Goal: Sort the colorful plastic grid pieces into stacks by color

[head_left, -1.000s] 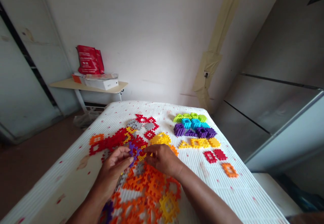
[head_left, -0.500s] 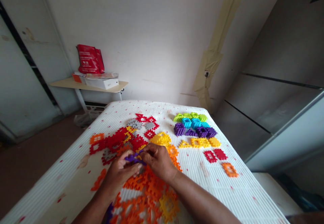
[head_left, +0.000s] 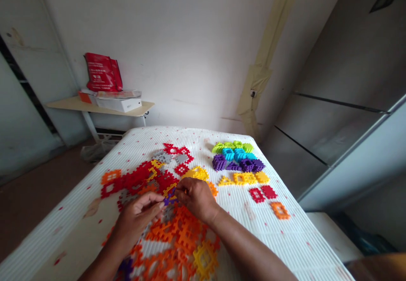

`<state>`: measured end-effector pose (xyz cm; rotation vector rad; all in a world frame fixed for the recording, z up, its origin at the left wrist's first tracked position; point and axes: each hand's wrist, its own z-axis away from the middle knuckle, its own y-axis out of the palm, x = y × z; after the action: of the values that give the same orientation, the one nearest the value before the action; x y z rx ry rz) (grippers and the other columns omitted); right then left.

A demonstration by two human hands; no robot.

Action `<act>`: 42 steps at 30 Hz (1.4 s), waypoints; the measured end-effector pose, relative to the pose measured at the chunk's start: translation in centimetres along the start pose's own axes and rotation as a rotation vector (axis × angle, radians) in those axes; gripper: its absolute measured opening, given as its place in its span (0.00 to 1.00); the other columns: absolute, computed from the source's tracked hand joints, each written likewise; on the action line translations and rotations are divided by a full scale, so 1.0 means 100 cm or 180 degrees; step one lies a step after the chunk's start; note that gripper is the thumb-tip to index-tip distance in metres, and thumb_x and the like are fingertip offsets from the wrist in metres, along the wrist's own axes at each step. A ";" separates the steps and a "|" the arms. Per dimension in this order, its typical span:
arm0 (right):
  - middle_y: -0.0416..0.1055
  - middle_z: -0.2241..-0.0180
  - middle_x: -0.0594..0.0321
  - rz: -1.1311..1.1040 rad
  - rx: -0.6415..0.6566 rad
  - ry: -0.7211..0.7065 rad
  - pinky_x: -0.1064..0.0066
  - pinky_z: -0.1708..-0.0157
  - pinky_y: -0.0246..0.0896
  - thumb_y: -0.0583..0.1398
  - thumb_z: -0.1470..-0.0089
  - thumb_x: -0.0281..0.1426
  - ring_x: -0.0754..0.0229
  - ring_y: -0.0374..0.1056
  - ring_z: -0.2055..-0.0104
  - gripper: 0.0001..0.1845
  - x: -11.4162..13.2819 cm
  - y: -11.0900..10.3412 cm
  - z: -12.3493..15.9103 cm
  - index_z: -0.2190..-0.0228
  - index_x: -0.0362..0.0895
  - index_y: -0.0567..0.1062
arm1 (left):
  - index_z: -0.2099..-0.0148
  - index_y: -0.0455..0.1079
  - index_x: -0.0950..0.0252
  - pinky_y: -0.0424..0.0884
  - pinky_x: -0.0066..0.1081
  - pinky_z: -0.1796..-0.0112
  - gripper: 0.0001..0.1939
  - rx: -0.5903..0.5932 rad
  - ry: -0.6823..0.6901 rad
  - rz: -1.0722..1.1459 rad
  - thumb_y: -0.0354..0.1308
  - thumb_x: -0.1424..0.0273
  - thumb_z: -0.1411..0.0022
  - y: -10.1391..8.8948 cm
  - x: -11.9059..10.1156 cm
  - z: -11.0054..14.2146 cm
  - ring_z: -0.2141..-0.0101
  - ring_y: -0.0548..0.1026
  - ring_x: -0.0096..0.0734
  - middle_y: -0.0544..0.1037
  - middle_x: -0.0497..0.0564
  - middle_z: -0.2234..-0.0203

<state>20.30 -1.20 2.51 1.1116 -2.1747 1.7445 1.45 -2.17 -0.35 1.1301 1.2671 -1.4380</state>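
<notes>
Between my hands is a purple interlocking plastic tile (head_left: pixel 170 198), held above the pile. My left hand (head_left: pixel 139 213) pinches its left edge between thumb and fingers. My right hand (head_left: pixel 198 198) is closed on its right side, and its fingers hide part of the tile. Beneath lie loose orange tiles (head_left: pixel 180 230) and a yellow tile (head_left: pixel 205 259). Red tiles (head_left: pixel 136 177) are heaped beyond my left hand, with grey tiles (head_left: pixel 161 157) farther back. Several yellow tiles (head_left: pixel 196 172) sit just past my right hand.
Right of the pile stand rows of lime green (head_left: pixel 234 146), turquoise (head_left: pixel 238 154) and purple tiles (head_left: pixel 237 164). Yellow tiles (head_left: pixel 245 178), two red tiles (head_left: pixel 263 193) and an orange tile (head_left: pixel 280 210) lie nearer. A side table (head_left: pixel 66 103) holds boxes and a red bag (head_left: pixel 103 73).
My left hand has shifted slightly left and down, its grip now at the purple tile's edge. Less of the tile shows. The whole view has swung a little to the right.
</notes>
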 end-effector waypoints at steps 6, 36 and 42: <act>0.71 0.61 0.57 0.1120 0.0034 -0.0628 0.68 0.61 0.61 0.58 0.46 0.36 0.56 0.65 0.59 0.15 0.015 0.000 0.003 0.58 0.42 0.69 | 0.68 0.70 0.64 0.70 0.30 0.72 0.17 -0.0135 -0.0122 0.0292 0.63 0.58 0.57 0.006 -0.003 0.000 0.76 0.75 0.33 0.76 0.46 0.78; 0.74 0.60 0.60 0.1554 -0.0085 0.0724 0.70 0.56 0.59 0.63 0.54 0.26 0.56 0.65 0.54 0.20 -0.097 -0.125 -0.007 0.57 0.45 0.74 | 0.63 0.69 0.64 0.73 0.29 0.69 0.26 -0.0706 0.0033 0.0573 0.64 0.51 0.58 -0.008 -0.017 0.004 0.73 0.77 0.36 0.80 0.49 0.75; 0.74 0.59 0.60 0.2153 0.0465 0.1240 0.72 0.58 0.60 0.62 0.53 0.28 0.56 0.66 0.54 0.22 -0.150 -0.135 -0.009 0.54 0.49 0.74 | 0.64 0.70 0.64 0.73 0.31 0.68 0.26 -0.0642 -0.0021 0.0529 0.64 0.50 0.61 -0.006 -0.017 0.005 0.73 0.77 0.38 0.80 0.50 0.76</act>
<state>39.12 5.64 5.45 -0.0076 -2.3280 2.1556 1.15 -2.58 1.47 1.0664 1.2521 -1.1634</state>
